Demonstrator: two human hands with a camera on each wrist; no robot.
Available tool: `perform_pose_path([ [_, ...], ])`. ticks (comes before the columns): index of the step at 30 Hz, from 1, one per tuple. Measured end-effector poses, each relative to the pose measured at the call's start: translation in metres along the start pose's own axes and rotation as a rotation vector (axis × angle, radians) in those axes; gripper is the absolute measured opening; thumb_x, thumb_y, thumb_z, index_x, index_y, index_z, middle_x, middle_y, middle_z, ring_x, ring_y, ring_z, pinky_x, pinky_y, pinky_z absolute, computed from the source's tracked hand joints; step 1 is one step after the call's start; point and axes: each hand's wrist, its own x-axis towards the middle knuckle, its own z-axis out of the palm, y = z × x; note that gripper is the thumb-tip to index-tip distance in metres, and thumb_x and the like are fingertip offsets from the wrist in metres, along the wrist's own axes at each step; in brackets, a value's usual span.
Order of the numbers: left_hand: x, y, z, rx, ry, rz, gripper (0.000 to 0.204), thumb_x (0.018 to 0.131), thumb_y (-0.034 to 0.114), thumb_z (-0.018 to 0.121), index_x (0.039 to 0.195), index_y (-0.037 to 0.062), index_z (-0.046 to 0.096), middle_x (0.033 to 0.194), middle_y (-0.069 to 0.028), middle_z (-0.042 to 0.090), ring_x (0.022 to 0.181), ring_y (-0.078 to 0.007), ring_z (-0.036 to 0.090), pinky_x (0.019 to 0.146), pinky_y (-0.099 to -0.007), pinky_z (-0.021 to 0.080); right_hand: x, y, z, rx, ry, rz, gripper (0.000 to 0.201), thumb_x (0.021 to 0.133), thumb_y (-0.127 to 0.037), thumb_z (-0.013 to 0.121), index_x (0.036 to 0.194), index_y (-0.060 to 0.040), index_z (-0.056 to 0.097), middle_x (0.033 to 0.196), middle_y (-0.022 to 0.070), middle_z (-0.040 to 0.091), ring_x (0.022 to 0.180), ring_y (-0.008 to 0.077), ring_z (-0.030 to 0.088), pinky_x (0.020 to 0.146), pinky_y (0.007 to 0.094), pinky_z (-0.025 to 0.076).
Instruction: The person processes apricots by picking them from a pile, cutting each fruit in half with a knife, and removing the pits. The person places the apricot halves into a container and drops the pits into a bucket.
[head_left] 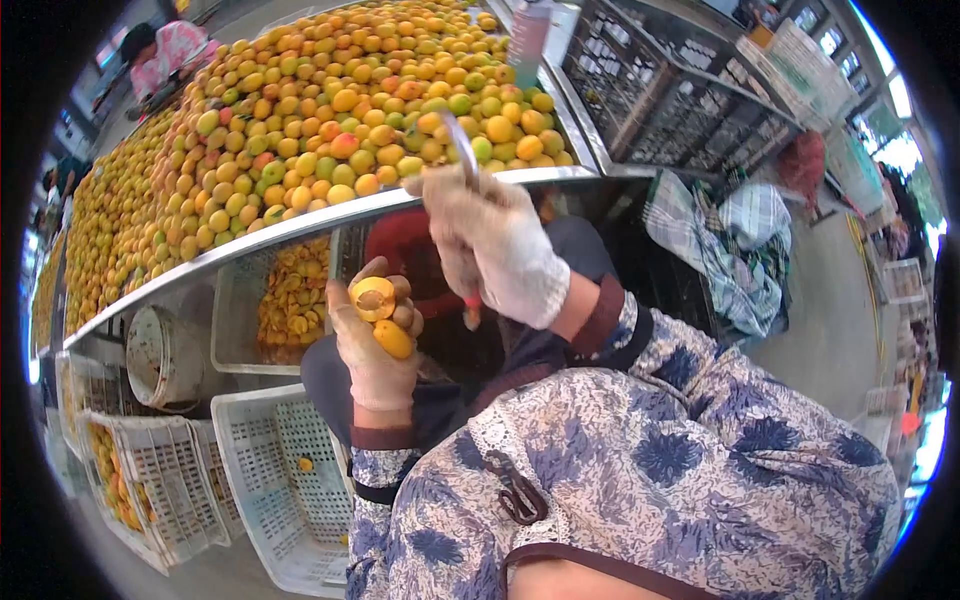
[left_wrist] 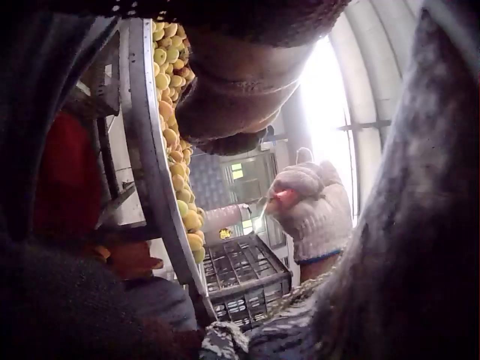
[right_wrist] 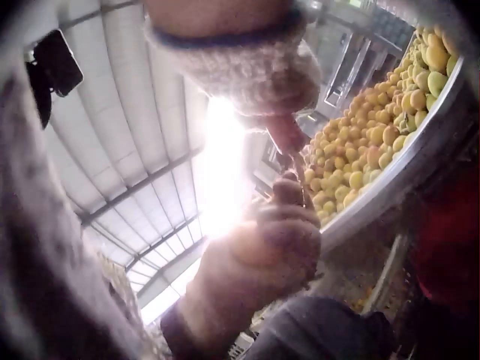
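Note:
In the head view my left hand (head_left: 368, 372), palm up, grips a cut apricot (head_left: 373, 299) with its orange cut face and brownish centre showing. A whole yellow apricot (head_left: 393, 341) sits against the palm just below it. My right hand (head_left: 505, 250), in a white knitted glove, holds a knife, its blade (head_left: 461, 148) pointing up over the heap's edge. The knife's red handle (left_wrist: 285, 199) shows in the fist in the left wrist view. The blade is apart from the held fruit. In the right wrist view glare washes over the left hand (right_wrist: 262, 244).
A metal-edged table (head_left: 240, 238) bears a large heap of apricots (head_left: 300, 130), with a bottle (head_left: 530, 40) at its corner. Below stand a bin of cut fruit (head_left: 295, 300), a white crate (head_left: 265, 470) and a bucket (head_left: 160, 355). A black crate (head_left: 680, 100) stands right; another person (head_left: 165, 60) sits far left.

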Motion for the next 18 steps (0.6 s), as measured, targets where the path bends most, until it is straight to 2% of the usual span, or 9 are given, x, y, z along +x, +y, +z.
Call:
perform_pose_path([
  [4, -0.01, -0.012, 0.019, 0.207, -0.03, -0.149, 0.055, 0.102, 0.052, 0.036, 0.118, 0.0022, 0.052, 0.084, -0.0071, 0.059, 0.055, -0.0106, 0.051, 0.047, -0.0221, 0.04, 0.008, -0.016, -0.012, 0.158, -0.033, -0.17, 0.03, 0.1, -0.032, 0.053, 0.087, -0.0052, 0.058, 0.058, -0.0031, 0.044, 0.039, 0.0082, 0.038, 0.034, 0.026, 0.035],
  [5, -0.011, -0.015, 0.022, 0.212, -0.048, -0.207, 0.054, 0.101, 0.052, 0.036, 0.117, 0.0027, 0.053, 0.083, -0.0069, 0.06, 0.055, -0.0105, 0.051, 0.047, -0.0223, 0.041, 0.009, -0.017, -0.01, 0.151, 0.044, -0.207, 0.03, 0.1, -0.032, 0.053, 0.083, -0.0067, 0.057, 0.058, -0.0034, 0.042, 0.04, 0.0079, 0.04, 0.035, 0.0273, 0.037],
  [10, -0.013, -0.028, 0.031, 0.248, -0.152, -0.41, 0.048, 0.101, 0.05, 0.038, 0.112, 0.0068, 0.056, 0.086, -0.0076, 0.061, 0.056, -0.0113, 0.054, 0.048, -0.0209, 0.043, 0.003, -0.02, -0.018, 0.192, 0.068, -0.278, 0.032, 0.101, -0.03, 0.053, 0.082, -0.0053, 0.059, 0.053, -0.0007, 0.047, 0.035, 0.0092, 0.039, 0.032, 0.0253, 0.035],
  [11, -0.013, -0.032, 0.033, 0.294, -0.11, -0.44, 0.048, 0.099, 0.055, 0.041, 0.108, 0.0103, 0.056, 0.078, -0.0093, 0.061, 0.053, -0.0119, 0.05, 0.045, -0.0218, 0.038, 0.001, -0.021, -0.019, 0.206, 0.063, -0.267, 0.032, 0.1, -0.031, 0.054, 0.082, -0.005, 0.059, 0.053, -0.0005, 0.047, 0.035, 0.0089, 0.04, 0.032, 0.0248, 0.035],
  [14, -0.019, -0.039, 0.046, 0.337, -0.049, -0.427, 0.045, 0.098, 0.054, 0.043, 0.107, 0.0123, 0.056, 0.077, -0.0089, 0.061, 0.053, -0.0114, 0.05, 0.044, -0.0215, 0.038, -0.002, -0.019, -0.023, 0.195, 0.037, -0.325, 0.031, 0.099, -0.032, 0.057, 0.084, -0.0048, 0.061, 0.055, -0.0009, 0.049, 0.037, 0.0072, 0.042, 0.032, 0.023, 0.033],
  [16, -0.02, -0.041, 0.046, 0.348, -0.093, -0.41, 0.042, 0.098, 0.054, 0.044, 0.105, 0.0135, 0.054, 0.078, -0.0084, 0.06, 0.053, -0.0109, 0.051, 0.045, -0.0202, 0.039, -0.006, -0.023, -0.024, 0.168, 0.045, -0.252, 0.029, 0.098, -0.031, 0.059, 0.087, -0.0047, 0.062, 0.057, -0.0012, 0.052, 0.038, 0.0062, 0.043, 0.033, 0.0218, 0.033],
  [17, -0.018, -0.041, 0.045, 0.333, -0.11, -0.456, 0.042, 0.097, 0.054, 0.046, 0.105, 0.0138, 0.053, 0.078, -0.0083, 0.06, 0.053, -0.0109, 0.051, 0.045, -0.0195, 0.04, -0.007, -0.021, -0.026, 0.199, -0.034, -0.295, 0.025, 0.096, -0.03, 0.062, 0.088, -0.0066, 0.06, 0.068, -0.0037, 0.057, 0.052, 0.0012, 0.048, 0.041, 0.017, 0.036],
  [18, -0.016, -0.042, 0.045, 0.318, -0.126, -0.501, 0.042, 0.097, 0.055, 0.047, 0.104, 0.0141, 0.052, 0.079, -0.0081, 0.059, 0.054, -0.0109, 0.052, 0.046, -0.0188, 0.04, -0.008, -0.02, -0.028, 0.202, -0.03, -0.295, 0.025, 0.096, -0.03, 0.062, 0.088, -0.0066, 0.06, 0.068, -0.0037, 0.057, 0.052, 0.0012, 0.048, 0.041, 0.017, 0.036],
])
